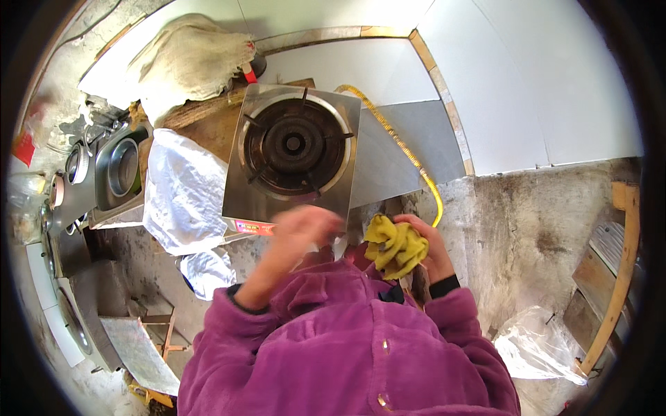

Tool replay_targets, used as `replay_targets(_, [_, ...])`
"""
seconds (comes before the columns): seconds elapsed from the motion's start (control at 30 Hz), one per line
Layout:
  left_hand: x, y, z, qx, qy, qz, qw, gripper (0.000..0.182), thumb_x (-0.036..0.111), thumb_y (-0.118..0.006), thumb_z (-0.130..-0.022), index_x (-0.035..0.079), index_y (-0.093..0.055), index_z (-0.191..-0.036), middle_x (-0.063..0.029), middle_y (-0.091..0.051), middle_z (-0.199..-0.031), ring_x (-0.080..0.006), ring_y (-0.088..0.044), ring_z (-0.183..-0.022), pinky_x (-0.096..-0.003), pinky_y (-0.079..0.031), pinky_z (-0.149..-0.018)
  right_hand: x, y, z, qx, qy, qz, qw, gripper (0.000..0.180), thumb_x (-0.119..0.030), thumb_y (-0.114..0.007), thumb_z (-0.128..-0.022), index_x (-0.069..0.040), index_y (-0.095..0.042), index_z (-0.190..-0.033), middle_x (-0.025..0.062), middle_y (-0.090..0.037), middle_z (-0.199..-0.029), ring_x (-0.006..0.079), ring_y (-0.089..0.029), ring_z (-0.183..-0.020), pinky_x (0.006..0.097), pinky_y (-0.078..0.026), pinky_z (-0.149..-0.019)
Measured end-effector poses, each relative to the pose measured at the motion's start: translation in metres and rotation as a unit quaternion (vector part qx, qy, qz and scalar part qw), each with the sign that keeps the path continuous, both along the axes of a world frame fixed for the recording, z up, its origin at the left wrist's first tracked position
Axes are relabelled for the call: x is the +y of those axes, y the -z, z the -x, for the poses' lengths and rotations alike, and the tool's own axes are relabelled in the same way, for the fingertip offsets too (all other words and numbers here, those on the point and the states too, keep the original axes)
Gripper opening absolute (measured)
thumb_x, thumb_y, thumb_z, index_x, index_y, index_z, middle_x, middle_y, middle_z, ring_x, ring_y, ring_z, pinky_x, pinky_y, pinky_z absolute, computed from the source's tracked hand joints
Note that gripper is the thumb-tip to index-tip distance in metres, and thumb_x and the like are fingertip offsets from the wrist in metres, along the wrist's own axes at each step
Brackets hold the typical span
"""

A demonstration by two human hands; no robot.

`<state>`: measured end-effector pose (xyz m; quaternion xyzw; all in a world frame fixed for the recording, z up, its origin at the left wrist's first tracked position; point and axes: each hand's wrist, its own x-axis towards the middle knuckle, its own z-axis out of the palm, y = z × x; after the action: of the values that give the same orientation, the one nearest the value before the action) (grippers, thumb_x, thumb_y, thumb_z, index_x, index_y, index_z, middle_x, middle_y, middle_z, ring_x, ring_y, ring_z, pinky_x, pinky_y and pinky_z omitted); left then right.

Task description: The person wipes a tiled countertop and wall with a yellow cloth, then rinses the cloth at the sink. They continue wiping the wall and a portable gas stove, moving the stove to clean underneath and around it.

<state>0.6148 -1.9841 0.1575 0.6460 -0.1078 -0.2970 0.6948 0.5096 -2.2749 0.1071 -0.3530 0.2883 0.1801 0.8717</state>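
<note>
A single-burner gas stove (237, 205) with a stainless steel top stands before me, its dark round burner (294, 143) ringed by pan supports. No pot sits on the burner. My left hand (299, 236), blurred, is over the front edge of the stove beside a red label (253, 228). Its fingertips are too smeared to show whether they touch anything. To the right of the stove's front corner, my right hand (438, 249) grips a crumpled yellow-green cloth (398, 247) close to my body.
A yellow corrugated gas hose (395, 136) curves down the right side. White plastic bags (182, 187) hang left of the stove. Farther left is a metal sink (101, 179) with a steel basin (124, 165). A beige cloth (182, 62) covers something at the back.
</note>
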Motion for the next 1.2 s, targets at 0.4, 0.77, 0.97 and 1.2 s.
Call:
replay_targets(0.4, [0.159, 0.142, -0.098, 0.130, -0.263, -0.199, 0.935, 0.081, 0.065, -0.042, -0.089, -0.002, -0.044, -0.135, -0.0085, -0.053, -0.129, -0.0204, -0.050, -0.115, -0.0329, -0.035, -0.099, 0.004, 0.116, -0.129, -0.001, -0.238, -0.096, 0.966, 0.074, -0.004, -0.059, -0.080, -0.011, -0.025, -0.145, 0.0169, -0.061, -0.112, 0.0275, -0.065, -0.092, 0.0365, -0.054, -0.079])
replay_targets(0.77, [0.105, 0.107, -0.070, 0.072, -0.234, -0.143, 0.959, 0.061, 0.046, -0.044, -0.097, -0.002, -0.041, -0.135, -0.0095, -0.048, -0.132, -0.0205, -0.042, -0.124, -0.0316, -0.032, -0.104, 0.003, 0.078, -0.136, -0.022, -0.210, -0.016, 0.977, 0.095, -0.013, -0.072, -0.076, -0.014, -0.012, -0.150, 0.0122, -0.043, -0.130, 0.0192, -0.050, -0.108, 0.0282, -0.042, -0.090])
replay_targets(0.97, [0.031, 0.102, -0.036, 0.215, -0.296, -0.117, 0.923, 0.048, 0.030, -0.050, -0.098, 0.006, -0.040, -0.137, -0.0003, -0.057, -0.114, -0.0110, -0.053, -0.102, -0.0245, -0.042, -0.090, -0.075, 0.064, -0.130, -0.050, -0.199, 0.038, 0.978, 0.092, -0.008, -0.070, -0.075, -0.012, -0.016, -0.150, 0.0100, -0.043, -0.135, 0.0188, -0.047, -0.116, 0.0286, -0.037, -0.097])
replay_targets(1.2, [-0.085, 0.101, -0.036, 0.012, -0.192, -0.164, 0.967, 0.047, 0.019, -0.045, -0.099, -0.001, -0.034, -0.139, -0.0123, -0.045, -0.135, -0.0187, -0.040, -0.125, -0.0290, -0.029, -0.105, -0.174, 0.062, -0.123, -0.009, -0.103, 0.098, 0.990, 0.084, -0.003, -0.068, -0.073, -0.010, -0.028, -0.146, 0.0086, -0.049, -0.130, 0.0190, -0.054, -0.109, 0.0289, -0.043, -0.092])
